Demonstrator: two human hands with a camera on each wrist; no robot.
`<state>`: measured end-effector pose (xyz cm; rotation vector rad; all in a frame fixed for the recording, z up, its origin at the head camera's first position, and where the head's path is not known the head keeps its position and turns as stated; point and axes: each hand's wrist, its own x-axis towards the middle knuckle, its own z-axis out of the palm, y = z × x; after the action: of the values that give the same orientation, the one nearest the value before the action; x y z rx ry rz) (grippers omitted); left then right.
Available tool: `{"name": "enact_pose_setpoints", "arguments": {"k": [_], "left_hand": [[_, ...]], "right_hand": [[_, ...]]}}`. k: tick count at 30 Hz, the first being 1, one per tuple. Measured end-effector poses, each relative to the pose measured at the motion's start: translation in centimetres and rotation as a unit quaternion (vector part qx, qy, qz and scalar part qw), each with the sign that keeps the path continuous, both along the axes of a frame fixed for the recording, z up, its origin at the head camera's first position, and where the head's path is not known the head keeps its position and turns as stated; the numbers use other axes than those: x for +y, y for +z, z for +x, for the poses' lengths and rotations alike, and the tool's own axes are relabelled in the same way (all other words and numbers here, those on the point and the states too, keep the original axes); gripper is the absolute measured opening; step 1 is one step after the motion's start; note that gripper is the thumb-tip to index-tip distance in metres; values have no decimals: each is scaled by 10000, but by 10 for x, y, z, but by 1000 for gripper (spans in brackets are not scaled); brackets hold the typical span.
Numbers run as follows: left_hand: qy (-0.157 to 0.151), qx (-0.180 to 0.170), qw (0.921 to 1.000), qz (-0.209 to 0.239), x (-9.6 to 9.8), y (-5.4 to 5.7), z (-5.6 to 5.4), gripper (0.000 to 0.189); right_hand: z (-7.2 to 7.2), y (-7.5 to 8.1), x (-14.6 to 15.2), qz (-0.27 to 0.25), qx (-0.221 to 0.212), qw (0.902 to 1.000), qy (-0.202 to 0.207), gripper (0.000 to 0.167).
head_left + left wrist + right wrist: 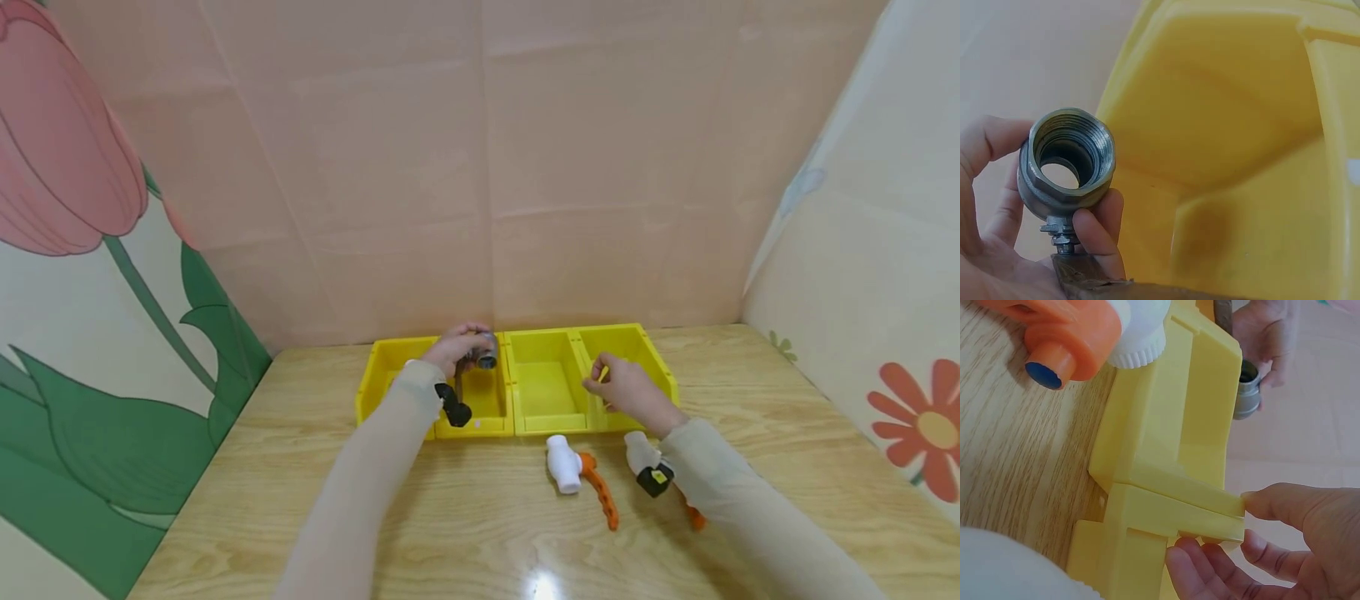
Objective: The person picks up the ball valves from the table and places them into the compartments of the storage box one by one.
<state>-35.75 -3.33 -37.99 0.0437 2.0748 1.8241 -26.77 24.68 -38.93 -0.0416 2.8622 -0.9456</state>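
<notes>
At bins (pixel 546 387), valve (pixel 1038 195) in grip (pixel 453 345), wrist label (pixel 660 477)

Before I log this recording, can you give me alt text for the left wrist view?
A left hand grips a metal ball valve, its threaded opening facing the camera and its brownish handle running along the bottom edge. A yellow plastic bin fills the right side of the view.
</notes>
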Motion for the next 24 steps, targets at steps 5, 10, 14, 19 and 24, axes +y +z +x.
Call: {"name": "enact_pose_setpoints", "arguments": {"k": [5, 10, 14, 19, 24], "left_hand": [[-20, 50, 10000, -45, 2, -9, -6, 28], [20, 18, 10000, -64, 3, -4, 0, 29], [91, 4, 9999, -107, 5, 4, 8, 34], [181, 17, 9998, -107, 7, 7, 13, 34], [308, 112, 9992, -238, 9, -12, -1, 28]], "right_hand": [[1, -1, 0, -16, -22, 10000, 0, 24], [1, -1, 0, -19, 26, 10000, 11, 23], [1, -1, 0, -17, 35, 10000, 15, 23], [0, -2, 1, -2, 55, 10000, 39, 23], [-1, -2, 1, -27, 52, 10000, 61, 23]]}}
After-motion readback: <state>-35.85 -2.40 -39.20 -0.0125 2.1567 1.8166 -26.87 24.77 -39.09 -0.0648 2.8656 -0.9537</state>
